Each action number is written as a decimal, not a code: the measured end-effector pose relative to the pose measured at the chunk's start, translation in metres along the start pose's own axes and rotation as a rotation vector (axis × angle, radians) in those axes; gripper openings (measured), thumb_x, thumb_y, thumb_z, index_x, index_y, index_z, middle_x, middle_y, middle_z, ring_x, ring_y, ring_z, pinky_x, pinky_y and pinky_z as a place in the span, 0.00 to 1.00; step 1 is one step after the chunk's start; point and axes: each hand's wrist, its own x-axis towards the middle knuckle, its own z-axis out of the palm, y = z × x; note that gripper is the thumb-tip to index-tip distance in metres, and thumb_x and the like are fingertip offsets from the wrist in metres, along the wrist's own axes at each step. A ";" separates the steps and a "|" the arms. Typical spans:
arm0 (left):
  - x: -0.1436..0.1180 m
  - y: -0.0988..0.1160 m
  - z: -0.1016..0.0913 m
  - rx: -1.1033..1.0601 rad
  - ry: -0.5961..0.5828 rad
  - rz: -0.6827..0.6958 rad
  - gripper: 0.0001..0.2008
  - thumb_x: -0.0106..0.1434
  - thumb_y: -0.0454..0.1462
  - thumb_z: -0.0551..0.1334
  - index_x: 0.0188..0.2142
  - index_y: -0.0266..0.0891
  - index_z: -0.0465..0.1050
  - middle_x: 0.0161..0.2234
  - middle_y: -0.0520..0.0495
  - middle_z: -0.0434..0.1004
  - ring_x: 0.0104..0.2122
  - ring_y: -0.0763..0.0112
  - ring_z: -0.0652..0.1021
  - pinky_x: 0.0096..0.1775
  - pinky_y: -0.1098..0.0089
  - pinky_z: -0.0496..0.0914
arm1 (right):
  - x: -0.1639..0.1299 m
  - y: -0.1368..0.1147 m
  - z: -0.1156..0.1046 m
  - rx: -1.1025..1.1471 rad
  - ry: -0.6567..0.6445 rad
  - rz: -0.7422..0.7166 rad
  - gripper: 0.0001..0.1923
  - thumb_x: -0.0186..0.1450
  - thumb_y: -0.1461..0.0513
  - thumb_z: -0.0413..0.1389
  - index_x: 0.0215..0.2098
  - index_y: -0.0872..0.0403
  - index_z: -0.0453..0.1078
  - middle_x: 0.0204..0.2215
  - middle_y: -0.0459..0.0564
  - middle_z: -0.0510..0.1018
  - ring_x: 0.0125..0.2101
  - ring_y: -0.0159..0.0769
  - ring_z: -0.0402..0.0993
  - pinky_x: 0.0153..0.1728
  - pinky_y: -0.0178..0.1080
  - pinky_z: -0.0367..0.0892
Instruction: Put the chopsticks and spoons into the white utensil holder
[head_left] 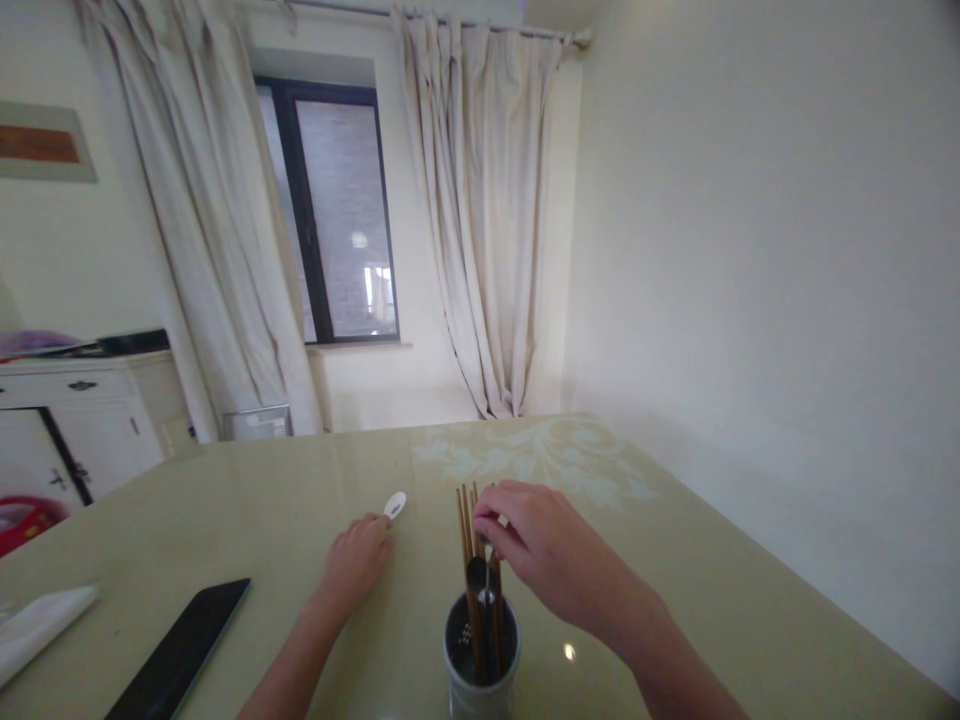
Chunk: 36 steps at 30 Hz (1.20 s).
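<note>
Below the centre stands a cylindrical utensil holder [484, 695] with wooden chopsticks [466, 540] and metal spoons upright in it. One dark spoon bowl [478, 576] shows above the rim. Over the holder, my right hand [544, 545] pinches the top of a thin metal spoon [488, 578], whose lower end is down among the chopsticks. My left hand [358, 562] rests on the table to the left, fingers curled at a white spoon [395, 504]. Its oval bowl, with a small dark mark, pokes out past the fingertips; the handle is hidden under the hand.
A black flat slab [184, 645], perhaps a phone or tablet, lies on the glossy greenish table [300, 490] at left. Beside it is a white object [49, 625]. A wall [787, 330] borders the right side. Behind are curtains [487, 200] and a white cabinet [105, 420].
</note>
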 end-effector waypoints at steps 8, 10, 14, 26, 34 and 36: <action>0.007 -0.009 -0.003 -0.169 0.049 -0.057 0.10 0.67 0.28 0.54 0.39 0.42 0.69 0.40 0.44 0.83 0.43 0.60 0.83 0.43 0.66 0.70 | 0.004 0.000 0.016 -0.114 -0.171 0.061 0.08 0.70 0.64 0.58 0.35 0.52 0.80 0.34 0.49 0.84 0.36 0.39 0.78 0.36 0.36 0.62; 0.012 -0.007 -0.010 -0.340 0.103 -0.066 0.06 0.66 0.30 0.56 0.39 0.42 0.67 0.39 0.45 0.82 0.40 0.62 0.83 0.41 0.66 0.72 | 0.004 0.000 0.014 -0.100 -0.160 0.063 0.08 0.69 0.65 0.58 0.34 0.52 0.80 0.34 0.49 0.84 0.36 0.38 0.78 0.36 0.36 0.62; 0.009 0.018 -0.050 -0.975 0.260 0.024 0.11 0.61 0.42 0.65 0.40 0.41 0.69 0.36 0.48 0.79 0.33 0.64 0.83 0.36 0.66 0.76 | 0.005 0.004 0.006 -0.027 -0.035 0.048 0.09 0.71 0.64 0.58 0.34 0.53 0.79 0.34 0.47 0.83 0.35 0.36 0.77 0.37 0.36 0.63; -0.067 0.112 -0.137 -1.137 0.122 0.570 0.02 0.65 0.37 0.68 0.36 0.42 0.80 0.37 0.48 0.80 0.38 0.68 0.81 0.43 0.69 0.78 | -0.002 -0.010 -0.010 0.285 0.410 0.065 0.08 0.71 0.58 0.60 0.47 0.51 0.76 0.31 0.45 0.84 0.27 0.32 0.78 0.29 0.34 0.68; -0.073 0.120 -0.136 -1.012 0.109 0.566 0.06 0.63 0.36 0.71 0.30 0.41 0.77 0.33 0.50 0.79 0.34 0.70 0.79 0.38 0.71 0.75 | -0.006 -0.009 -0.014 0.141 0.312 0.056 0.08 0.72 0.58 0.58 0.36 0.51 0.75 0.27 0.43 0.80 0.26 0.31 0.74 0.30 0.34 0.63; -0.071 0.116 -0.136 -1.074 0.056 0.532 0.06 0.64 0.39 0.70 0.33 0.41 0.77 0.34 0.50 0.79 0.34 0.70 0.80 0.38 0.70 0.76 | -0.006 -0.006 -0.016 0.077 0.288 0.070 0.08 0.72 0.60 0.57 0.36 0.52 0.75 0.28 0.43 0.80 0.27 0.32 0.74 0.30 0.35 0.61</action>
